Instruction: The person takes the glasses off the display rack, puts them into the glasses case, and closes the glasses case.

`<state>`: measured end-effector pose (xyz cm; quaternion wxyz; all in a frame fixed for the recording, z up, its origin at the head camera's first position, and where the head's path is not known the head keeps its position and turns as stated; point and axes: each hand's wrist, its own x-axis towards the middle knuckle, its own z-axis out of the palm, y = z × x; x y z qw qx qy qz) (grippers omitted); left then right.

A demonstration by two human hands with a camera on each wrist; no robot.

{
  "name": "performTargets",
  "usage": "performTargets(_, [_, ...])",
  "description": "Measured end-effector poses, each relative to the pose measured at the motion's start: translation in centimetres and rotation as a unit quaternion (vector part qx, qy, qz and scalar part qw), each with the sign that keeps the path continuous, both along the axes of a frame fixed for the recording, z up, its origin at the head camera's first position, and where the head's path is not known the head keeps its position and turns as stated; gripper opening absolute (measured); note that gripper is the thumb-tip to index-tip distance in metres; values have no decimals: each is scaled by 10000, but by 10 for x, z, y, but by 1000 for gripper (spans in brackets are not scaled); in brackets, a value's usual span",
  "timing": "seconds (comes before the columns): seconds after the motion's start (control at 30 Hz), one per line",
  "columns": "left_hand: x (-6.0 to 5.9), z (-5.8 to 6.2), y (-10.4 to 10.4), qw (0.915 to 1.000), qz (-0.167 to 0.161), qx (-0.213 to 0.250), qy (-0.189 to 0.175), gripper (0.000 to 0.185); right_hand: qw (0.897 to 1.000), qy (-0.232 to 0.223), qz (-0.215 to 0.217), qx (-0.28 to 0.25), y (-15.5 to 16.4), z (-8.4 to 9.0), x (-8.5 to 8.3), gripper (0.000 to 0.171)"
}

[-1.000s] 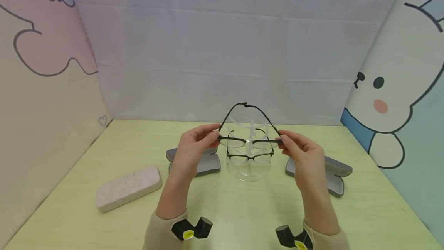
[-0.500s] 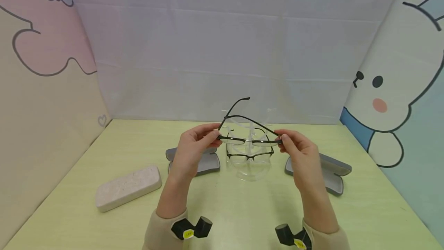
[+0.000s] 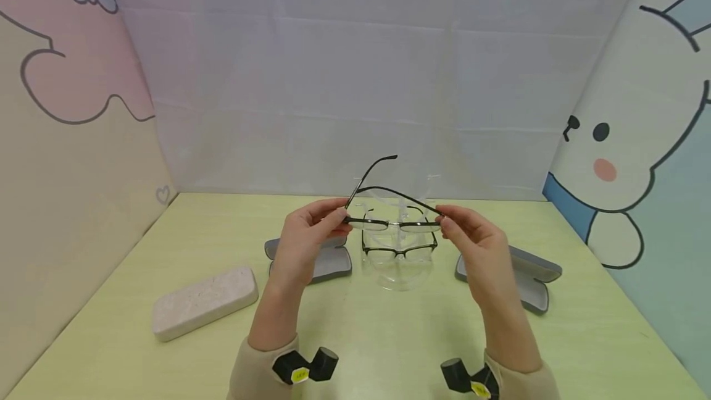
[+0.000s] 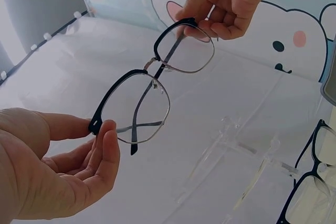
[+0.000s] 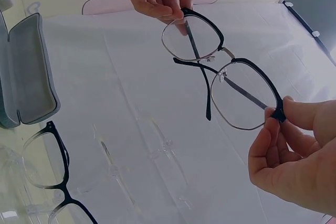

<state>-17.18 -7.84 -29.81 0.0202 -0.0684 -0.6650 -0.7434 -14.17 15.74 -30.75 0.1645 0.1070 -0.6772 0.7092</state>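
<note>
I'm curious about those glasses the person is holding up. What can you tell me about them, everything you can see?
The glasses have a black upper frame with thin metal-looking lower rims and bridge, clear lenses and slim dark arms. They are held in the air above the table, in front of a clear stand. The left hand pinches one outer corner and the right hand pinches the other. One arm is folded across behind the lenses; the other sticks up and out. Nothing else touches them.
</note>
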Motion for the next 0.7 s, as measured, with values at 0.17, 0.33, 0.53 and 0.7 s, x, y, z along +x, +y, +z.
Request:
performTargets(0.17, [0,0,0,10000,-57,-3,-12,27,9997,-67,-138,174,0,-1,-3,19])
performTargets(0.33, [-1,0,-1,9999,-112,7,-59,26,9991,-114,-138,373,0,-3,-4,18])
performTargets(0.53, [-2,-1,-2,9996,-273,-62,-55,27,9993,-224,-192,227,-1,-4,-7,18])
performTargets(0.7, [-4,-2,-3,9992,-367,-170,9,27,9985,-373,-391,46,-2,-4,-8,18])
